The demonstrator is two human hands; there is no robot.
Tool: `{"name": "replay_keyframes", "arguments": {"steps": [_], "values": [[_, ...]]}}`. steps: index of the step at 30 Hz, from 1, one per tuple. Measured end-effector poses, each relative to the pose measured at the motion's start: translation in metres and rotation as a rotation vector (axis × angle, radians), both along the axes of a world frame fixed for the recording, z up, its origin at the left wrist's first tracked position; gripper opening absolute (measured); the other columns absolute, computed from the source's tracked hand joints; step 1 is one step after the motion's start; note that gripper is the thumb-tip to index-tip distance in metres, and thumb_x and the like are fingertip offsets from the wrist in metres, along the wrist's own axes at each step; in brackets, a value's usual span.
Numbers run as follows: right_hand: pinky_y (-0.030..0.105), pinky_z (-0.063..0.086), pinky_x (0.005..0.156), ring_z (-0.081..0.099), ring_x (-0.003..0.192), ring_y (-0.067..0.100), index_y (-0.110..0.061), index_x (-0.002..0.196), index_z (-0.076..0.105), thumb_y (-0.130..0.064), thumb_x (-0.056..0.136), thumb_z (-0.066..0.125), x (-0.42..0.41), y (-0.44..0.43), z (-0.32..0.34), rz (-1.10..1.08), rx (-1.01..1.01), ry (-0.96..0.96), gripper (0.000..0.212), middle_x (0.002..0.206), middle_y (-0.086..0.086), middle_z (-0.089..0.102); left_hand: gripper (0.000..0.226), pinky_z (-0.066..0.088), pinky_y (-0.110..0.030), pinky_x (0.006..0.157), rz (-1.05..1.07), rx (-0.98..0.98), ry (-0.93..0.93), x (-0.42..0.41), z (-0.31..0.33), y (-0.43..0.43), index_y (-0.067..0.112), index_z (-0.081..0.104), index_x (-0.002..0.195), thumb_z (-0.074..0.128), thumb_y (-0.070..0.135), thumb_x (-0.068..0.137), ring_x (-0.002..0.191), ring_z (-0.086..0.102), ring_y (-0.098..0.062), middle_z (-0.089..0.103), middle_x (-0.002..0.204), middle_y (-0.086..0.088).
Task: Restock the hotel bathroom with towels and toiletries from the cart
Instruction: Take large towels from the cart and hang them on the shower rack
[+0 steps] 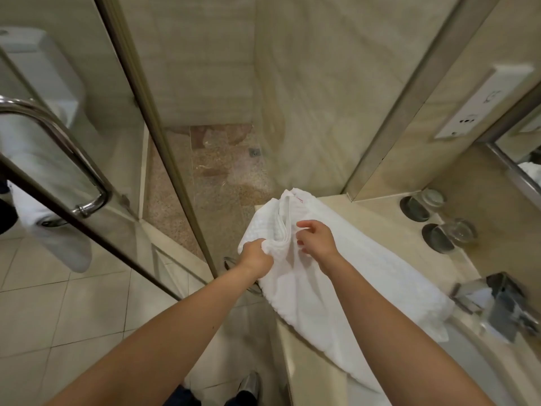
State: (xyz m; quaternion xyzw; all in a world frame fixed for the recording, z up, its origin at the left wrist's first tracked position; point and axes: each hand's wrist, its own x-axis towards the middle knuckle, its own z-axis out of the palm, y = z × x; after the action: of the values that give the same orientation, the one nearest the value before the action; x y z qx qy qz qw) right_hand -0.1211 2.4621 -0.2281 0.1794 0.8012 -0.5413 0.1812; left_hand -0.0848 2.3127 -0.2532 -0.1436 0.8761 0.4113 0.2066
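On counter (380,230): one towel (336,282), two glasses (456,230).

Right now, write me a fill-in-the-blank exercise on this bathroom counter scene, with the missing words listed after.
1. The left hand grips a bunched fold of the ____ cotton towel.
2. The towel lies on the beige stone ____ and hangs over its front edge.
3. ____ clear drinking glasses stand near the wall.
4. The right hand hovers over the towel with fingers ____.

Missing: white; counter; Two; curled
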Motion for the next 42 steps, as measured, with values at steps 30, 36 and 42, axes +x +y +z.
{"name": "replay_keyframes", "arguments": {"steps": [30,36,42], "values": [[0.026,0.041,0.087,0.050,0.120,0.015,-0.024,0.114,0.065,-0.012,0.083,0.058,-0.013,0.008,-0.017,0.331,0.387,0.218,0.034,0.129,-0.003,0.050,0.017,0.044,-0.031,0.065,0.506,0.421,-0.260,-0.025,0.015,0.003,0.008,0.053,0.086,0.049,-0.006,0.077,0.073,0.050,-0.026,0.053,0.084,-0.013],[0.029,0.044,0.093,0.056,0.116,0.016,-0.020,0.115,0.069,-0.015,0.093,0.046,-0.004,0.014,-0.010,0.251,0.368,0.164,0.032,0.124,-0.002,0.061,0.036,0.040,-0.030,0.072,0.590,0.490,-0.114,-0.040,0.041,0.010,0.005,0.059,0.109,0.049,-0.010,0.077,0.082,0.050,-0.025,0.056,0.084,-0.009],[0.028,0.036,0.107,0.048,0.131,0.015,-0.019,0.123,0.066,-0.015,0.089,0.053,0.025,0.017,-0.017,0.360,0.348,0.028,0.037,0.141,-0.001,0.052,0.042,0.050,-0.041,0.082,0.696,0.477,-0.260,-0.011,0.013,-0.015,0.001,0.052,0.126,0.045,-0.009,0.085,0.088,0.053,-0.028,0.056,0.108,-0.015]]}}
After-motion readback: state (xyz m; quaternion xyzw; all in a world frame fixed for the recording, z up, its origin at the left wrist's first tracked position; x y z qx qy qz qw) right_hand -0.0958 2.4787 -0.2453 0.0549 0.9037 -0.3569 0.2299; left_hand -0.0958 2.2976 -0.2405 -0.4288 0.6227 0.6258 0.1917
